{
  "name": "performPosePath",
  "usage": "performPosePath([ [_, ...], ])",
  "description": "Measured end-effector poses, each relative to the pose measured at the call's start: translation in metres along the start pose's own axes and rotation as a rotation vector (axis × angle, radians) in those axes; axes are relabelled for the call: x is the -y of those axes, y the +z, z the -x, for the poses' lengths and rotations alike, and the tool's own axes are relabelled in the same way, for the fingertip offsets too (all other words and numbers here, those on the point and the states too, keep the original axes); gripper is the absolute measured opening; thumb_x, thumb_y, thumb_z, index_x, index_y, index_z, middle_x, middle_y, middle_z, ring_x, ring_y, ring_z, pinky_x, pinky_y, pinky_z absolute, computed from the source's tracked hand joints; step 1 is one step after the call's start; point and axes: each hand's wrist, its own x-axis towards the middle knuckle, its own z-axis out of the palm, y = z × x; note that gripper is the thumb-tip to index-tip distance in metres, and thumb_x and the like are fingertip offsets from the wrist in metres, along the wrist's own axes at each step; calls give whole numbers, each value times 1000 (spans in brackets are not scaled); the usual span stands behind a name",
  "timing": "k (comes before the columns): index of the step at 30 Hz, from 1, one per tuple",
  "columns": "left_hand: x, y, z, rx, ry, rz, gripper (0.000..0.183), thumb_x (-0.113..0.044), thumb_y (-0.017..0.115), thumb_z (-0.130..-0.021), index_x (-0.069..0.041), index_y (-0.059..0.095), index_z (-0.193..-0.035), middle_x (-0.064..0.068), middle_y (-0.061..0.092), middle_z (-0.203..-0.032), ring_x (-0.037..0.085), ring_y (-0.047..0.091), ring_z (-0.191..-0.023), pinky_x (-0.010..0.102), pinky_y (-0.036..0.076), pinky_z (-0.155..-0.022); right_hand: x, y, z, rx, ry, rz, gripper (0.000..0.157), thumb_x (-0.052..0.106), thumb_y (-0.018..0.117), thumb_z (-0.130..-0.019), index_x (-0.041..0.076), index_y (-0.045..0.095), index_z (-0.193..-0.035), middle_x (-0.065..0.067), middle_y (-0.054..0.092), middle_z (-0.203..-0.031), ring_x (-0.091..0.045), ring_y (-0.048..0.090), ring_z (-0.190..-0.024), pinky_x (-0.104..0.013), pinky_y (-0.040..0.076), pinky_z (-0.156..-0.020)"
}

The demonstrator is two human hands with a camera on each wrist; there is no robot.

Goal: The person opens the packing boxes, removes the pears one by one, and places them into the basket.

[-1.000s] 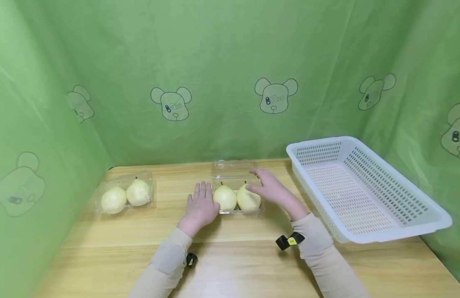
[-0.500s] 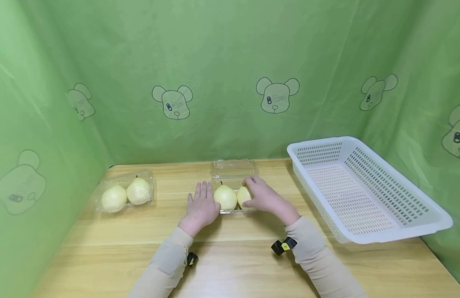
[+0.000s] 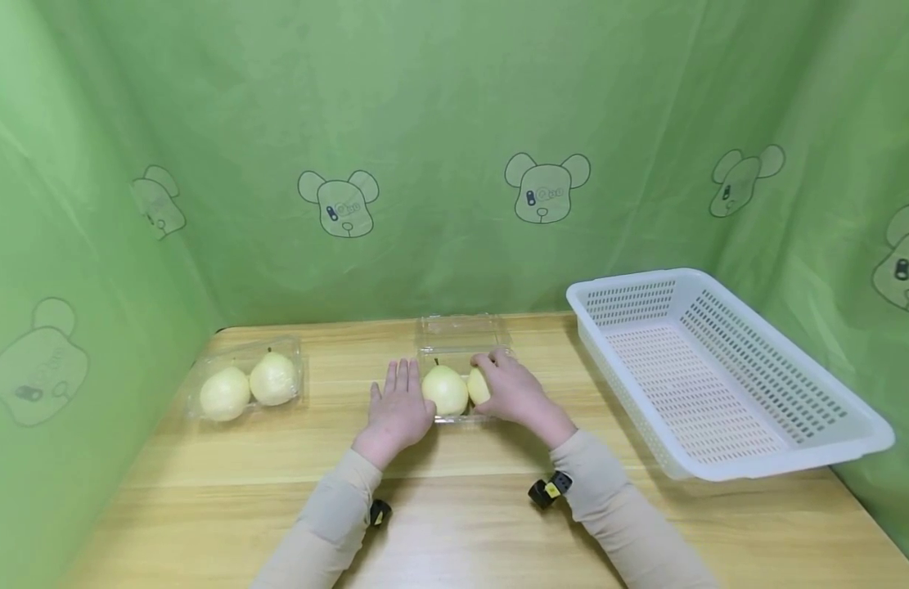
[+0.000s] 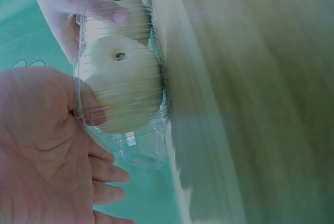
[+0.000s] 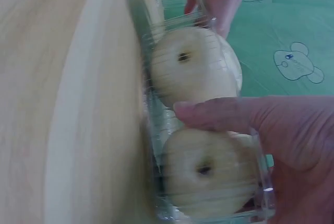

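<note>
A green curtain (image 3: 439, 82) printed with bear-like heads is surrounding a wooden table (image 3: 454, 523). A white slotted basket (image 3: 785, 463) is standing at the table's right, its perforated floor showing. Near the middle, an open box (image 3: 454, 420) of clear plastic is lying with its lid (image 3: 461, 334) folded back towards the curtain; at the left, a second box (image 3: 233, 353), seemingly closed, is resting slightly askew. The left hand (image 3: 398, 417) is bracing the open box, fingers straight, thumb reaching over the wall. The right hand (image 3: 516, 393) is curling fingers and thumb round the right pear (image 3: 478, 388), which is sitting inside the open box, with the left pear (image 3: 445, 391) just beside it. If the bracing were slackening, the thin box could be sliding or lifting along; too loose a grip could be letting the pear slip, and the close spacing could be causing a bruising knock. Two further pears (image 3: 225, 394) are sitting inside the second box.
</note>
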Motion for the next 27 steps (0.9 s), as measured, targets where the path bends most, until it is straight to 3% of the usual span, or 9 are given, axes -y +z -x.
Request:
performPosePath([
  [13, -1, 0, 0, -8, 0, 7, 72, -32, 41, -95, 0, 16, -155, 20, 17, -162, 35, 11, -152, 62, 15, -120, -2, 7, -6, 18, -11, 79, 80, 34, 86, -65, 12, 54, -135, -20, 57, -124, -34, 59, -107, -50, 54, -89],
  [27, 1, 1, 0, -5, 0, -3, 72, -32, 41, -95, 0, 17, -155, 20, 17, -162, 36, 12, -152, 63, 14, -120, -2, 0, -2, 3, -62, 27, 81, 30, 87, -63, 7, 55, -134, -20, 60, -124, -35, 60, -107, -52, 54, -91],
])
